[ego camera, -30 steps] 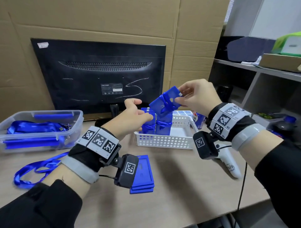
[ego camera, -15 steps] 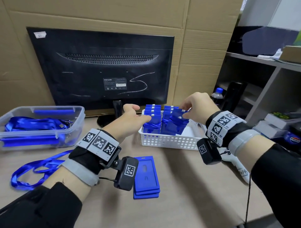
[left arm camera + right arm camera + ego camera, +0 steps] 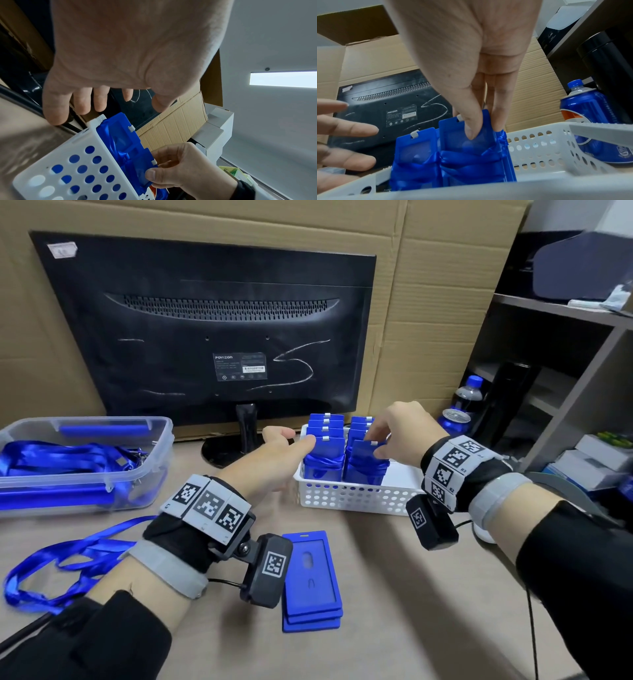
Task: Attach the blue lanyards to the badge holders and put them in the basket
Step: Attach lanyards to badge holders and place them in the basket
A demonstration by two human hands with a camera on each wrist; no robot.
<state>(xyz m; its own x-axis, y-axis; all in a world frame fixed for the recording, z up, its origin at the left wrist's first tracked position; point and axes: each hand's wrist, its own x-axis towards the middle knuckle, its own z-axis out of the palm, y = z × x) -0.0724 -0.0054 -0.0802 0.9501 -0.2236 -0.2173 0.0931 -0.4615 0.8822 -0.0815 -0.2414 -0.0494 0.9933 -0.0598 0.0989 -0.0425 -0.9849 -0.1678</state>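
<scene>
A white perforated basket (image 3: 356,498) (image 3: 72,155) (image 3: 547,142) holds two rows of upright blue badge holders wrapped in blue lanyards. My right hand (image 3: 376,445) (image 3: 476,131) pinches the front holder of the right row (image 3: 366,460) (image 3: 467,140) (image 3: 135,167) between thumb and fingers, and the holder stands inside the basket. My left hand (image 3: 291,440) (image 3: 102,102) is open with straight fingers at the left row (image 3: 323,446), holding nothing. A stack of bare blue badge holders (image 3: 311,580) lies on the table in front. A loose blue lanyard (image 3: 68,559) lies at the left.
A clear plastic box (image 3: 102,484) with more blue lanyards sits at the left. A black monitor (image 3: 205,337) on its stand rises behind the basket, with a cardboard wall behind. A blue can (image 3: 454,421) (image 3: 587,121) and a bottle (image 3: 469,392) stand right of the basket, beside shelves.
My right hand has brought the wrapped badge holder down from the air into the basket's right row. My left hand has stayed by the left row with its fingers straightened.
</scene>
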